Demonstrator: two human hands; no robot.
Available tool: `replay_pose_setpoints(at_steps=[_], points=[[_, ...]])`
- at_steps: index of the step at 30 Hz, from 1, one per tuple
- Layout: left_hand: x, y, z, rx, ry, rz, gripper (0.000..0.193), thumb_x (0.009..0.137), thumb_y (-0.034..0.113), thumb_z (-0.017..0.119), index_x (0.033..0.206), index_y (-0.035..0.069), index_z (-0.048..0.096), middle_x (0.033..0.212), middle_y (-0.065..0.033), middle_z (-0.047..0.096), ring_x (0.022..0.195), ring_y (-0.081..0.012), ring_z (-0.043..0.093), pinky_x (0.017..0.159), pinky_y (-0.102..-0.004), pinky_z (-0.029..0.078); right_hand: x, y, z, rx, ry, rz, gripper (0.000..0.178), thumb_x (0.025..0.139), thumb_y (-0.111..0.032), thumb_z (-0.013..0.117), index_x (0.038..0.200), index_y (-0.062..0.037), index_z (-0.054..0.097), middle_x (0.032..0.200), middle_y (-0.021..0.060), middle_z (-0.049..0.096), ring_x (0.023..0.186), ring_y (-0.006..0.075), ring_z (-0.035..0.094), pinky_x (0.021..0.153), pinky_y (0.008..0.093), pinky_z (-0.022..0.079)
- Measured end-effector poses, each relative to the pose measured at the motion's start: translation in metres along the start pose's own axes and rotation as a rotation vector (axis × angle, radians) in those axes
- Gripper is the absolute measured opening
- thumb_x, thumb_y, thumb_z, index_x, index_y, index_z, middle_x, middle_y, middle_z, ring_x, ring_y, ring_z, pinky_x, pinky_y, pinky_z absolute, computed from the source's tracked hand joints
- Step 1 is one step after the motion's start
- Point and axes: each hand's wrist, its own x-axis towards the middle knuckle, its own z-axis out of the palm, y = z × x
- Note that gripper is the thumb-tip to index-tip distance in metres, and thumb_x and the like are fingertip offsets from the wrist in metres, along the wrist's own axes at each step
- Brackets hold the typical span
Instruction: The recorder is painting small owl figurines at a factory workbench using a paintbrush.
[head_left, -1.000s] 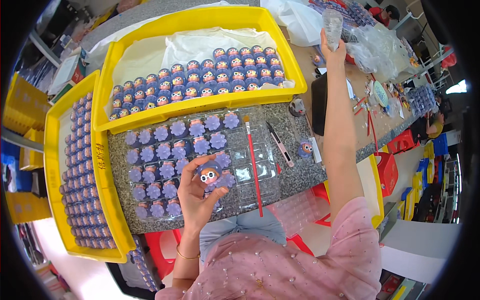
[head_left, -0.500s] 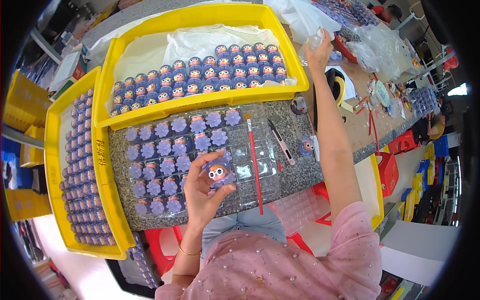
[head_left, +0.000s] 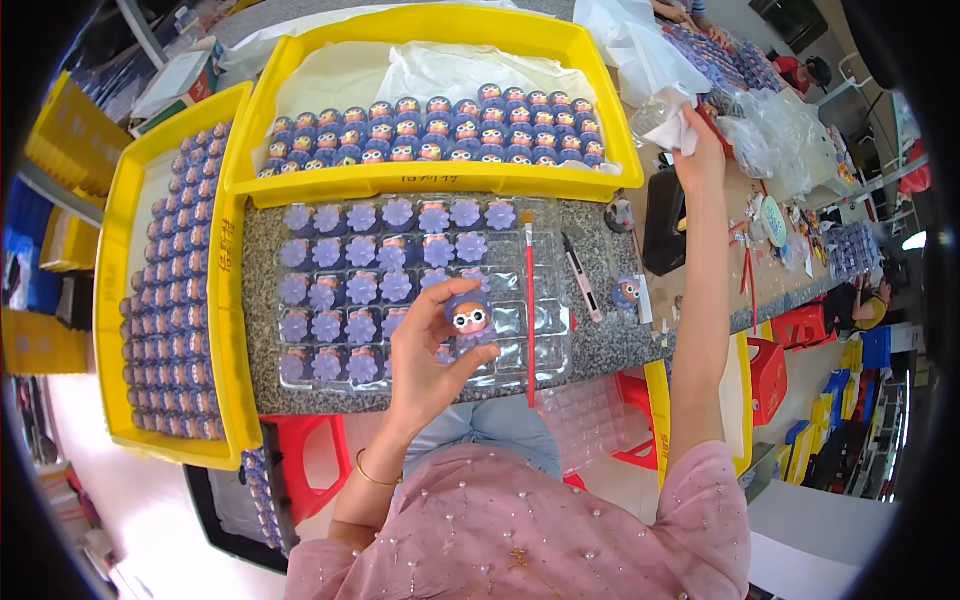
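My left hand [head_left: 425, 355] pinches a small doll figure [head_left: 470, 320] with a purple cap and big white-rimmed eyes, its face turned up. The figure is above a clear plastic tray [head_left: 555, 340]. Rows of figures with purple flower-shaped bottoms [head_left: 362, 288] fill much of that tray. Out at the far right, my right hand [head_left: 703, 145] is closed on a white wipe [head_left: 672, 132]. Beside the wipe is a clear plastic container [head_left: 650, 108], partly hidden. A red-handled brush [head_left: 531, 310] lies across the tray's right part.
Yellow bins [head_left: 440, 186] [head_left: 232, 330] with rows of figures stand behind and left of the tray. A pen-like pink-and-black tool [head_left: 583, 280], a loose figure [head_left: 627, 292] and a black tape dispenser [head_left: 664, 225] lie to the right. Other people sit farther off.
My right hand has drawn the white wipe into clear view beside the clear container. My left hand still holds the doll figure. The whole view has shifted slightly.
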Motion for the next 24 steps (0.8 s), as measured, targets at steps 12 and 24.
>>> replay_pose_setpoints(at_steps=[12,24], points=[[-0.004,-0.004,0.017,0.070,-0.043,0.064,0.066,0.068,-0.008,0.076,0.128,0.002,0.050,0.120,-0.0051,0.053,0.101,-0.0134,0.057,0.089,-0.0283,0.050,-0.260,0.075,-0.017,0.039,-0.511,0.537,0.032,0.090,-0.017,0.062,0.115,0.0033,0.058,0.108,0.0072,0.062,0.094,0.0155,0.060,0.082,0.0286,0.047],[-0.025,-0.013,0.018,0.047,-0.040,0.012,0.064,0.064,-0.007,0.078,0.123,0.002,0.055,0.109,-0.0034,0.054,0.095,-0.0123,0.057,0.080,-0.0270,0.055,-0.286,0.068,-0.004,-0.295,-0.718,0.054,0.020,0.071,0.004,0.074,0.090,0.0017,0.071,0.091,0.0057,0.059,0.081,0.0100,0.056,0.071,0.0225,0.044]])
